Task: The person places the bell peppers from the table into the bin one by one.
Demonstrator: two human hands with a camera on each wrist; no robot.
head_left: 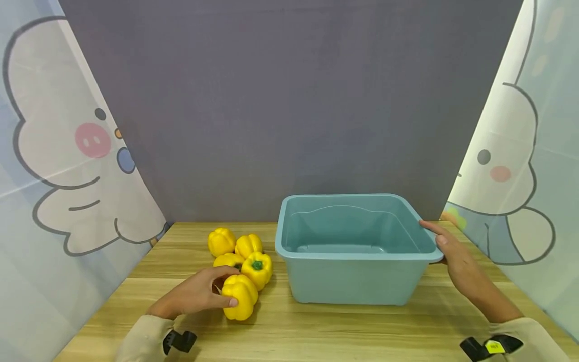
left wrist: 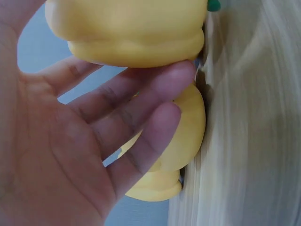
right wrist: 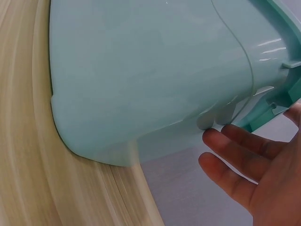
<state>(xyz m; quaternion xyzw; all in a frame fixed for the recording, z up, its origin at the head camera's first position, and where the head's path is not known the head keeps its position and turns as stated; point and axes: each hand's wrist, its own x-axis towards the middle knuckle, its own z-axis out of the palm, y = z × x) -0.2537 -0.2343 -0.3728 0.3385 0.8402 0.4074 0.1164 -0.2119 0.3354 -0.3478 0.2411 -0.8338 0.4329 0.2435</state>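
Note:
My left hand [head_left: 199,294] holds the nearest yellow bell pepper [head_left: 240,297] between thumb and fingers, low over the table. In the left wrist view, this bell pepper [left wrist: 131,33] fills the top, and the lower fingers stand apart from it. Several more yellow bell peppers [head_left: 221,242] sit in a cluster just beyond; one of them [head_left: 257,267] shows a green stem. To the right stands a blue-green plastic bin [head_left: 357,281], open at the top. My right hand [head_left: 459,259] grips its right rim, and its fingertips [right wrist: 214,139] touch the outer wall under the rim.
The wooden table [head_left: 316,334] carries everything. Behind it rises a grey panel [head_left: 289,110]. Cartoon-printed curtains flank both sides, the left curtain [head_left: 68,216] and the right curtain [head_left: 556,166]. The bin's visible floor holds nothing.

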